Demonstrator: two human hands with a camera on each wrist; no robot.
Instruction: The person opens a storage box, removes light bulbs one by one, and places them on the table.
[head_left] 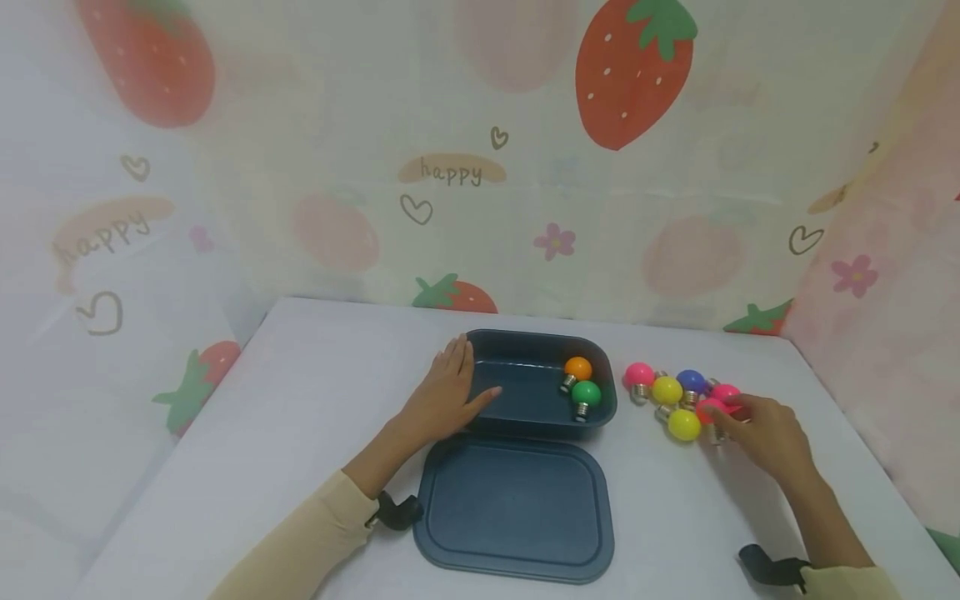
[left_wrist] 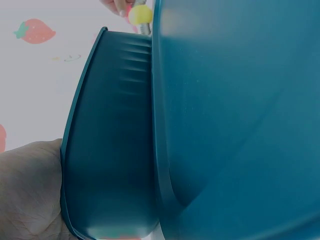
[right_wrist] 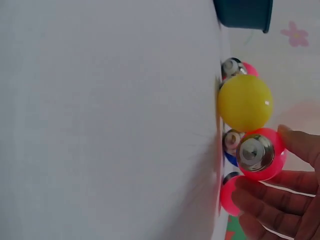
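My left hand point(head_left: 442, 393) rests on the left end of a dark blue plastic box point(head_left: 517, 392), fingers straight along the rim and thumb reaching over the inside. An orange light bulb point(head_left: 578, 368) and a green light bulb point(head_left: 586, 393) lie at the box's right end. To the right, my right hand point(head_left: 772, 435) pinches a pinkish-red light bulb point(right_wrist: 278, 167) between thumb and fingers, its metal base towards the wrist camera. Close around it lie yellow bulbs point(head_left: 684, 425), a blue bulb point(head_left: 690, 382) and other pink bulbs point(head_left: 640, 375).
The box's flat lid point(head_left: 517, 510) lies on the white table point(head_left: 285, 433) just in front of the box. Behind the table hangs a cloth backdrop point(head_left: 510, 192) printed with strawberries. Black wrist-camera mounts point(head_left: 401, 512) stick out at both sleeves.
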